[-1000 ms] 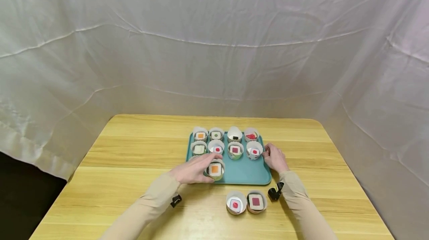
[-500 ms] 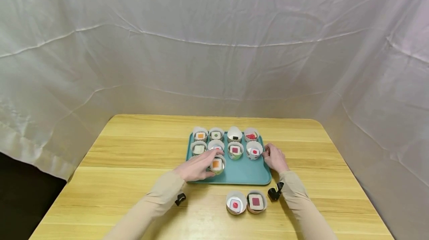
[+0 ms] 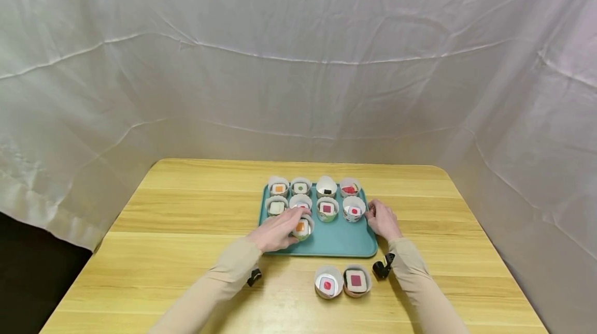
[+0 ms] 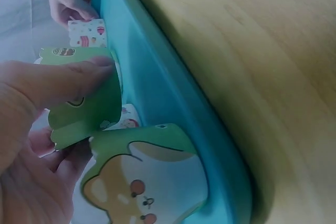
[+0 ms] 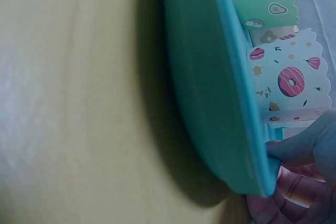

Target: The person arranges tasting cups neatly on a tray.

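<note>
My left hand [image 3: 279, 230] pinches a green paper baking cup [image 4: 88, 119] by its sides, low over the front left part of the blue-green tray [image 3: 342, 241]. Inside this cup sits a white, square sushi-like piece [image 3: 302, 227] with an orange top. Right beside it on the tray stands another cup with an animal face [image 4: 157, 182], mostly hidden by my hand in the head view. My right hand [image 3: 383, 220] grips the tray's right rim, thumb [image 5: 294, 150] on the inner side, near a white donut-print cup [image 5: 289, 80].
Two rows of filled paper cups [image 3: 327, 209] occupy the tray's back half. In front of the tray, two more cups stand side by side, one with a red-topped piece [image 3: 328, 286], one with a dark red square [image 3: 356, 281]. Pale curtains [image 3: 303, 90] surround the wooden table [image 3: 196, 204].
My left hand has moved the green cup slightly to the right and away from me, over the tray. The right hand has stayed at the rim.
</note>
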Motion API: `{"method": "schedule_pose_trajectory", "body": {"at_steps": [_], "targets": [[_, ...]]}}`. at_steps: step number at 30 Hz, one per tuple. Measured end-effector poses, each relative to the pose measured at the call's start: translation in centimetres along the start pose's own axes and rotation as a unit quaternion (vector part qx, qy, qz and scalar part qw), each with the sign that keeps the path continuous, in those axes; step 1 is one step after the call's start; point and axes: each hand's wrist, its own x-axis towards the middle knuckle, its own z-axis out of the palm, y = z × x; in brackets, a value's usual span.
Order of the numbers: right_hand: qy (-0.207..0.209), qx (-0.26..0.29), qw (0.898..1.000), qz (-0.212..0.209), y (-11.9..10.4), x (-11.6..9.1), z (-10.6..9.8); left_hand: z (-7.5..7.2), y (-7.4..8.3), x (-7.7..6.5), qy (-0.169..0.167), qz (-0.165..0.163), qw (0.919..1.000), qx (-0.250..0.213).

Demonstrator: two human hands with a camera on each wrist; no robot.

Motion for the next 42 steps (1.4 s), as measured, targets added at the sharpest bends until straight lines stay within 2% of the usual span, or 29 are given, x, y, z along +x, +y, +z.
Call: {"method": "schedule_pose_trajectory", "body": {"at_steps": [7, 15, 20, 26, 31, 38, 42], "targets": [[-0.002, 0.003, 1.000, 0.003, 0.0, 0.0, -0.1, 0.6, -0.2, 0.2, 0.004, -0.016, 0.9997, 0.016], [-0.005, 0.004, 1.000, 0.002, 0.0, 0.1, -0.1, 1.2, 0.0, 0.2, 0.025, -0.005, 0.9965, 0.080], [-0.001, 0.003, 1.000, 0.000, 0.0, 0.0, -0.1, 1.7, -0.1, 0.1, 0.037, 0.006, 0.9960, 0.081], [0.000, 0.004, 1.000, 0.000, 0.0, 0.0, -0.1, 1.8, -0.1, 0.0, 0.030, 0.010, 0.9971, 0.069], [0.003, 0.003, 1.000, 0.000, 0.0, 0.1, 0.0, 1.9, -0.1, 0.0, 0.028, 0.010, 0.9966, 0.076], [0.009, 0.001, 1.000, -0.005, 0.0, 0.3, 0.1, 2.1, -0.2, 0.1, 0.045, 0.002, 0.9926, 0.113], [0.009, 0.001, 1.000, -0.002, 0.0, 0.2, 0.1, 2.3, -0.3, 0.1, 0.066, 0.012, 0.9877, 0.141]]}}
